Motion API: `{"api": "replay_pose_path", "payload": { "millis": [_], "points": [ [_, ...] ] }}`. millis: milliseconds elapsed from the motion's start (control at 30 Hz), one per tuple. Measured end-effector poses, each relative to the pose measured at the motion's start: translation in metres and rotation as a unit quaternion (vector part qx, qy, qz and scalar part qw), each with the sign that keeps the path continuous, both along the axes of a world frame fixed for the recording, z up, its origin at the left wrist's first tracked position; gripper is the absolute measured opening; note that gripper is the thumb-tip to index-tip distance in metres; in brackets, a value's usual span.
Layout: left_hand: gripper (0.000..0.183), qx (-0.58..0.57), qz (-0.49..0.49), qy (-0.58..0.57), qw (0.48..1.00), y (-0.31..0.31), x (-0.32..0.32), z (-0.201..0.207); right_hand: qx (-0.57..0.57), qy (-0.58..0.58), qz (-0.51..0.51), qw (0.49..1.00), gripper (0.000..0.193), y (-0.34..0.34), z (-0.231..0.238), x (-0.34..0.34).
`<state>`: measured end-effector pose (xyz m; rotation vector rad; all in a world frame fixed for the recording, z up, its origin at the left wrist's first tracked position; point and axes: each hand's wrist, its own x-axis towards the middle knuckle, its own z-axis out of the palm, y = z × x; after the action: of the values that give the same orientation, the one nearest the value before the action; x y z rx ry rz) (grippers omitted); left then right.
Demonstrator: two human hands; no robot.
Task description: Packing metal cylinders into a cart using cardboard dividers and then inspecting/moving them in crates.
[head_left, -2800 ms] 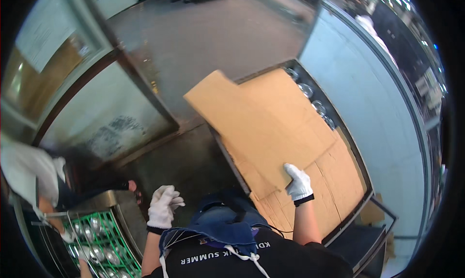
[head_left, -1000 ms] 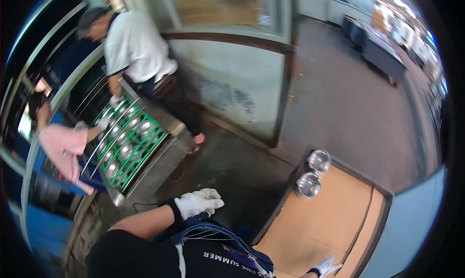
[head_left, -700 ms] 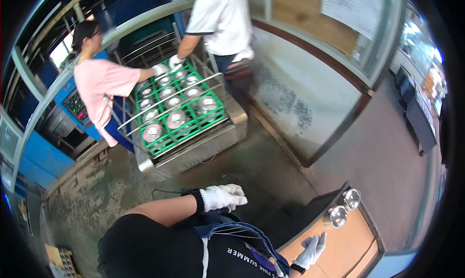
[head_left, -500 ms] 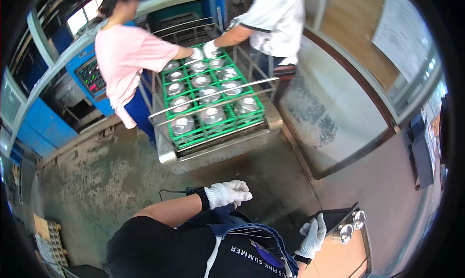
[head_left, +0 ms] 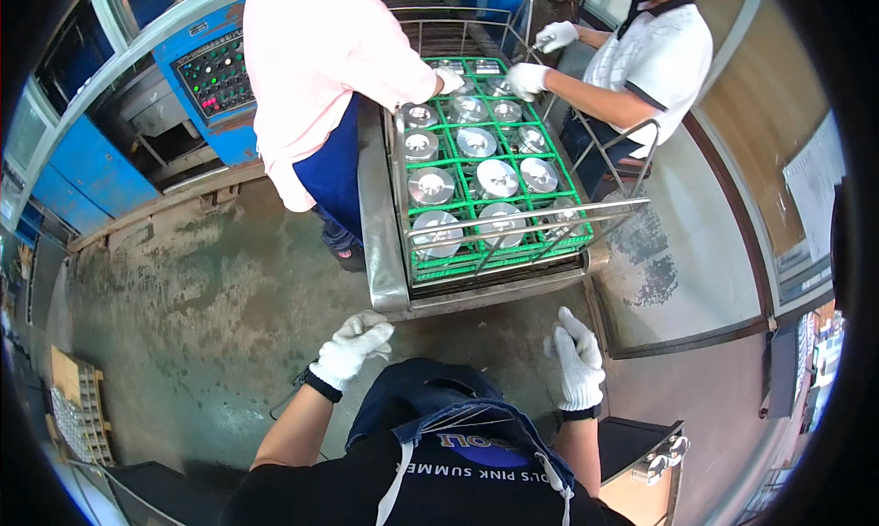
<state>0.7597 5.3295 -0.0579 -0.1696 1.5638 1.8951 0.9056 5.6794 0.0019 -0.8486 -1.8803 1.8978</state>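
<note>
My left hand, in a white knitted glove, hangs in the air short of the conveyor's near end, its fingers loosely stretched and holding nothing. To the right, my right hand wears the same kind of glove; it is raised with fingers extended and apart, nothing in it. Beyond both hands a green wire rack lies on the metal conveyor. Its compartments hold several round, shiny metal items with disc-like tops. Neither hand touches the rack.
One person in a pink top stands left of the rack, another in a white shirt right; their gloved hands are at its far part. A metal rail crosses its near end. A table with shiny round pieces stands at lower right.
The rack now appears larger and farther right. My right hand has moved from beside the table to in front of the conveyor. One of the white-shirted person's hands has lifted off the rack.
</note>
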Motion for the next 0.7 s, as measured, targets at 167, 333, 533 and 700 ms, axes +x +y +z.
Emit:
{"api": "replay_pose_path", "payload": {
  "millis": [167, 333, 533, 700],
  "points": [
    [0.054, -0.065, 0.066, 0.117, 0.989, 0.001, 0.009, 0.025, 0.212, 0.052, 0.045, 0.975, 0.041, 0.025, 0.016, -0.062],
    [0.056, -0.073, 0.063, 0.351, 0.931, 0.028, -0.014, 0.055, 0.503, 0.113, 0.075, 0.854, 0.048, 0.075, 0.054, -0.146],
    [0.064, -0.333, 0.011, 0.691, 0.642, 0.102, -0.054, 0.162, 0.639, -0.022, 0.073, 0.766, 0.041, 0.098, 0.071, -0.187],
    [0.036, -0.492, -0.146, 0.575, 0.637, 0.153, -0.083, 0.148, 0.541, -0.121, 0.125, 0.822, 0.059, 0.125, 0.076, -0.208]
  ]
}}
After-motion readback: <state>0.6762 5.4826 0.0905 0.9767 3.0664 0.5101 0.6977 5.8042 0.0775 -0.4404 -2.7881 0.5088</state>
